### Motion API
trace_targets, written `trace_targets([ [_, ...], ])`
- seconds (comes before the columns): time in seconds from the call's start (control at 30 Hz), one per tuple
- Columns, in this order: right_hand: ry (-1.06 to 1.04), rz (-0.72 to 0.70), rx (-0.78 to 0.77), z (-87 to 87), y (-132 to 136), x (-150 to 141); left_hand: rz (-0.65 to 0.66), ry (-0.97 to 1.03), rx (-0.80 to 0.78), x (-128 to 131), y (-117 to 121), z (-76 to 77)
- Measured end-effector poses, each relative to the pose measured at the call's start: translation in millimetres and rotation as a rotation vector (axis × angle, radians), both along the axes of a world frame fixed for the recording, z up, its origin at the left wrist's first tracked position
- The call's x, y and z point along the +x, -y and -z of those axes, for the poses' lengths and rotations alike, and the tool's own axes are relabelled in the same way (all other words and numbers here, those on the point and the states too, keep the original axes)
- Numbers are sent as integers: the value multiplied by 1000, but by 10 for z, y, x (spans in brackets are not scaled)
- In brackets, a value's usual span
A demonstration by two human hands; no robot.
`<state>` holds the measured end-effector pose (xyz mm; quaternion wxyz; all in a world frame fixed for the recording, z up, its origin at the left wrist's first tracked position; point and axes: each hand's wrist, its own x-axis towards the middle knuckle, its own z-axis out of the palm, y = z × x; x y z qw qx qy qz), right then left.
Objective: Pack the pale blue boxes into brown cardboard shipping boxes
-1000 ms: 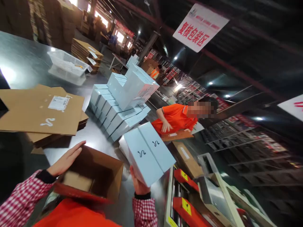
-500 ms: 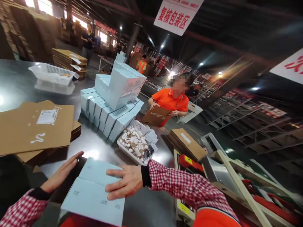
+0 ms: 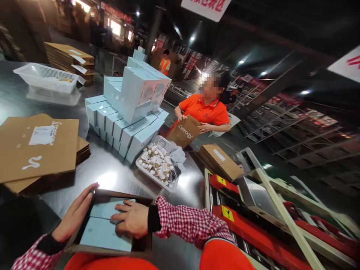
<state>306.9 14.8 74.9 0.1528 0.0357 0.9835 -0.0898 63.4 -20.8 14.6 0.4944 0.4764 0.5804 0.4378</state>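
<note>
An open brown carton [image 3: 144, 245] stands on the metal table close to my body. Two pale blue boxes sit side by side inside it, the nearer blue box [image 3: 102, 236] and the farther blue box [image 3: 105, 207], their tops below the carton's rim. My right hand [image 3: 129, 218] lies on top of these boxes with its fingers spread. Along the outer left wall of the carton rests my left hand [image 3: 77, 213], fingers stretched out and holding nothing.
Stacked pale blue boxes [image 3: 123, 120] stand beyond the carton. Near them is a white basket [image 3: 157, 183] of small white-capped bottles. Flat cartons [image 3: 36, 146] lie at left. A red-sided roller conveyor [image 3: 242, 225] runs at right. Across the table a person in orange [image 3: 206, 112] holds a carton.
The two blue boxes have sunk into the carton, whose rim now shows around them. My right hand has moved down and left with them. My left hand remains at the carton's side.
</note>
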Motion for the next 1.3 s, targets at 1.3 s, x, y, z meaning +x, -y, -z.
trace_targets([
  [1.3,-475,2031,154,16,-1294,1746,28,-66,-2,531,138,-77],
])
